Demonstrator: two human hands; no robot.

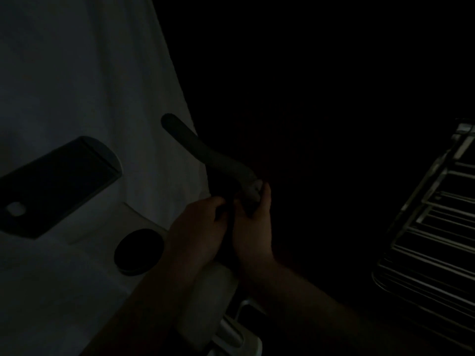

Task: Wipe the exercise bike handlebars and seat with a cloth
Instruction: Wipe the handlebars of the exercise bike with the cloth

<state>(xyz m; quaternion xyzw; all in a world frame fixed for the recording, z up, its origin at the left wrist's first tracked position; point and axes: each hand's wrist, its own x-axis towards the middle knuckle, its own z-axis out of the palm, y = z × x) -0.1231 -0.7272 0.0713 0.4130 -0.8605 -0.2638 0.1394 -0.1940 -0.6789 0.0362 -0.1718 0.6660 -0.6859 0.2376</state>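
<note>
Handlebar: we see the dark padded curved handlebar (205, 152) mid-frame, above the white bike body (77, 253).
Left hand (198, 227): fingers curled; what it holds we cannot tell.
Right hand (253, 222): wraps the bar's lower end.
Cloth: too dark for us to tell.

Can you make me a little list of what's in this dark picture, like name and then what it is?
light: very dim
handlebar: dark curved bar with a pale end
left hand: curled near the bar's lower end
right hand: wrapped round the bar's pale end
cloth: too dark to tell
console: dark screen, left
round knob: below the console
metal rack: right edge
</note>
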